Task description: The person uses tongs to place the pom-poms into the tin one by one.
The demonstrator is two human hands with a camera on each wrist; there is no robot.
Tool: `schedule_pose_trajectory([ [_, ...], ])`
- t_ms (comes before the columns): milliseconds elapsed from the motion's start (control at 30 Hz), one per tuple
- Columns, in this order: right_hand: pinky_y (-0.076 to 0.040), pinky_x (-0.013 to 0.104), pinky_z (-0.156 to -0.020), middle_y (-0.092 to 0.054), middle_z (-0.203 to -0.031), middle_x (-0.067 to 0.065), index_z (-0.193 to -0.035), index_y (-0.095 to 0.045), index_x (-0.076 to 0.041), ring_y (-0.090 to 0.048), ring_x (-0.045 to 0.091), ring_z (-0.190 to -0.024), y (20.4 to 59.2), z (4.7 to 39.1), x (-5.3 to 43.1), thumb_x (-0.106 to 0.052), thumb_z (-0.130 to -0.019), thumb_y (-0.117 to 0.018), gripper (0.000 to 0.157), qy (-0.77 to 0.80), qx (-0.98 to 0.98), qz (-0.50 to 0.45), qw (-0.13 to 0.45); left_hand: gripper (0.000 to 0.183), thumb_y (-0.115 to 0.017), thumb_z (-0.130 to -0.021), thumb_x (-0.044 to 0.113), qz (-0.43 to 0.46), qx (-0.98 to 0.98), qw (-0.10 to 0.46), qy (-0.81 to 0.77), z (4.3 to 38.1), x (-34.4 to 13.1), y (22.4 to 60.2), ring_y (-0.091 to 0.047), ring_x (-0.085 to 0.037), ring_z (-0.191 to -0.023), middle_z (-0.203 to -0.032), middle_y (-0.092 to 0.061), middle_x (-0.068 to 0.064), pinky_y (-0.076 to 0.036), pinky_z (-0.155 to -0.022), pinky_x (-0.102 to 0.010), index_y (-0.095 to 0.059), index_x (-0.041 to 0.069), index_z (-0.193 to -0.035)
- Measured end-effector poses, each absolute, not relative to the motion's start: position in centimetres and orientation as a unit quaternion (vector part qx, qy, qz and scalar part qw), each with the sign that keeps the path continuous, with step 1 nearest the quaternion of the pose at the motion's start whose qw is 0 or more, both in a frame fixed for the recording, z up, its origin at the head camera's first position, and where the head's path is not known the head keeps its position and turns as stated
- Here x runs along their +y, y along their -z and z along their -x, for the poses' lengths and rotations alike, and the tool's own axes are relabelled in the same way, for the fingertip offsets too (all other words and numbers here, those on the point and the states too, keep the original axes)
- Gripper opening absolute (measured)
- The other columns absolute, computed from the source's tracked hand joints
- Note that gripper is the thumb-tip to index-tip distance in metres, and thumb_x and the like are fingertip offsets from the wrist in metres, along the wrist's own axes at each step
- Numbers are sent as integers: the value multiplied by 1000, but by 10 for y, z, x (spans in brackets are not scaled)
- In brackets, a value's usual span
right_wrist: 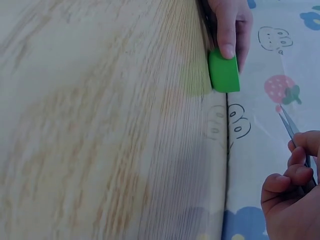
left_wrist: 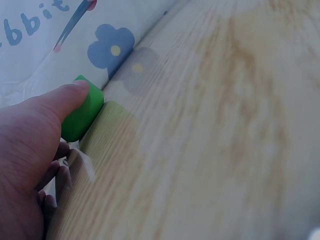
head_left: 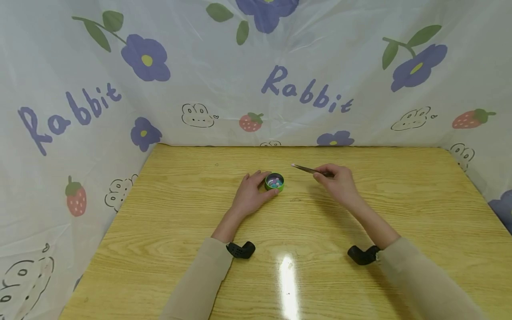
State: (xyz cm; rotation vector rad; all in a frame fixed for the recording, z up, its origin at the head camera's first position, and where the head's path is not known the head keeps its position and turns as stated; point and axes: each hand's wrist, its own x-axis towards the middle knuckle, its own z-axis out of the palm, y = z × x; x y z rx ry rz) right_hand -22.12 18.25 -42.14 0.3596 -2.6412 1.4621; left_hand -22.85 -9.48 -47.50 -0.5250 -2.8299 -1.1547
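Note:
A small round green container (head_left: 274, 189) stands on the table, open at the top, with several purple, white and teal beads (head_left: 275, 182) inside. My left hand (head_left: 251, 194) grips it from the left side, thumb on the near wall; the left wrist view shows the thumb against the green wall (left_wrist: 85, 115). To the right, my right hand (head_left: 338, 183) holds dark tweezers (head_left: 307, 169) above the table. A small pale pink bead (head_left: 293, 165) sits at the tweezers' tips, apart from the container; it also shows in the right wrist view, where the tweezers (right_wrist: 289, 125) point upward.
The wood-grain table (head_left: 180, 178) extends around both hands, with a bright light reflection near its front. A white printed cloth (head_left: 224, 80) hangs behind and at the sides. Black wrist devices (head_left: 242, 250) sit at both sleeve cuffs.

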Motion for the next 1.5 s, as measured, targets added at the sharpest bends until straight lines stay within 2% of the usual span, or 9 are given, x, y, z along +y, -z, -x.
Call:
schedule_pose_trajectory([
  [167, -51, 22, -65, -73, -95, 17, -110, -75, 6, -67, 23, -83, 422, 222, 176, -6, -98, -70, 17, -474, -870, -126, 54, 61, -76, -95, 38, 170, -913, 23, 370, 229, -95, 477, -40, -31, -146, -144, -60, -10, -12, -126, -46, -58, 10, -146],
  [500, -48, 24, -63, -73, -90, 15, -105, -76, 5, -67, 26, -81, 428, 221, 161, -3, -96, -71, 13, -477, -865, -144, 51, 62, -77, -94, 38, 167, -915, 23, 368, 228, -95, 476, -40, -31, -146, -143, -60, -11, -12, -126, -47, -58, 10, -146],
  [800, -53, 32, -72, -74, -93, 14, -106, -76, 4, -69, 29, -88, 434, 220, 150, -5, -97, -71, 13, -480, -864, -148, 41, 61, -76, -94, 38, 169, -915, 24, 366, 230, -94, 476, -42, -33, -145, -143, -61, -11, -14, -126, -48, -59, 10, -146],
  [1500, -58, 37, -76, -73, -96, 14, -108, -75, 4, -70, 29, -91, 442, 216, 142, -4, -97, -71, 15, -490, -859, -149, 22, 64, -75, -95, 40, 160, -917, 16, 365, 229, -95, 475, -39, -30, -147, -146, -58, -10, -13, -126, -46, -57, 10, -147],
])
